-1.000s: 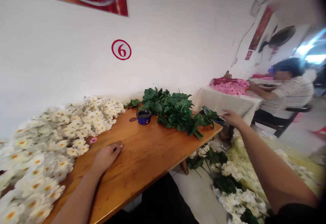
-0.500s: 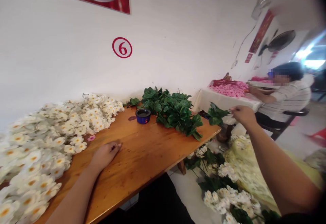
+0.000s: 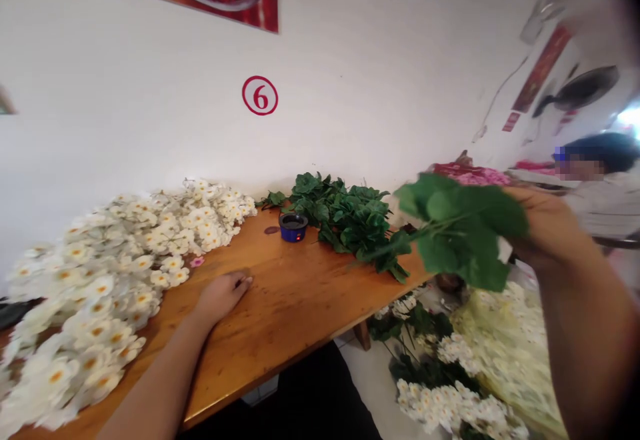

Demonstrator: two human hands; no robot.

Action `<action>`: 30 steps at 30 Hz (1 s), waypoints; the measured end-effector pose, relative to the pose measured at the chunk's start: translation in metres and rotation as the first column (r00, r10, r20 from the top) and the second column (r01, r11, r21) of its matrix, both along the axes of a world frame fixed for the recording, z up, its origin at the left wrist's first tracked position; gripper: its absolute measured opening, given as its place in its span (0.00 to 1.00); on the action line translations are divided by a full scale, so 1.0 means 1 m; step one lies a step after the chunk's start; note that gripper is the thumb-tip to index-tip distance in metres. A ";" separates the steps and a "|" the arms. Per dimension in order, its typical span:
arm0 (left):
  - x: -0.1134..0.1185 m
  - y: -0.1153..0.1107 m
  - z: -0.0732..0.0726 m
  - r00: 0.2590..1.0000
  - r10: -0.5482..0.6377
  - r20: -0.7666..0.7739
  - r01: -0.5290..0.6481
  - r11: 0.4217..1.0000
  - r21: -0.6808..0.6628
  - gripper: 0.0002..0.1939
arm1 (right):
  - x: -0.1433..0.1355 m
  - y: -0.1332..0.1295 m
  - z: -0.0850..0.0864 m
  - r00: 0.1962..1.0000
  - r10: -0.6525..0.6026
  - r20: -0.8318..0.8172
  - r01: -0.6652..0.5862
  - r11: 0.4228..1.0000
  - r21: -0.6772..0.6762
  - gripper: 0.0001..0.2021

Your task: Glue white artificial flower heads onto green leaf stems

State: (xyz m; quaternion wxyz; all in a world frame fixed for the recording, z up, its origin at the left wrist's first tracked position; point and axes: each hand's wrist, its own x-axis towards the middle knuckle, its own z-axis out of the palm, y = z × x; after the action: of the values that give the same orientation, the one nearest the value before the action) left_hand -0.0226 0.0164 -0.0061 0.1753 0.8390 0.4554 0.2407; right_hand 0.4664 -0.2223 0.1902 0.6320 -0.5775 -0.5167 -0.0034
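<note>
Leaf sprig (image 3: 455,227) aslant, stem (image 3: 423,233) lower-left

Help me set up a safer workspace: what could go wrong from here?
The blue pot shows a red light and stands close to the green leaf pile; if it is hot, leaves could scorch. The leaf spray in the right hand might snag or drop. The white flowers lying low by the floor could get stepped on.
</note>
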 end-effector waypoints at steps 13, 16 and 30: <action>-0.005 0.006 -0.002 0.833 0.276 0.479 -0.238 0.961 -0.140 0.25 | -0.281 0.250 -0.135 0.651 0.621 -0.437 -0.752 0.607 -0.257 0.22; -0.009 0.011 -0.006 0.754 0.408 0.515 -0.378 0.911 -0.168 0.25 | -0.301 0.259 -0.163 0.706 0.535 -0.464 -0.643 0.758 -0.105 0.26; -0.069 0.010 0.020 0.532 0.837 0.125 -0.839 0.541 -0.056 0.16 | -0.307 0.239 -0.199 0.684 0.535 -0.495 -0.595 0.802 0.044 0.15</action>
State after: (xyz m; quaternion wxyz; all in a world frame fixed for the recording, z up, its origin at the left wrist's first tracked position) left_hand -0.0919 0.0268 0.0141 0.0648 0.5007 0.7871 0.3544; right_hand 0.1595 0.0165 -0.0090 0.6743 -0.4082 -0.4936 0.3674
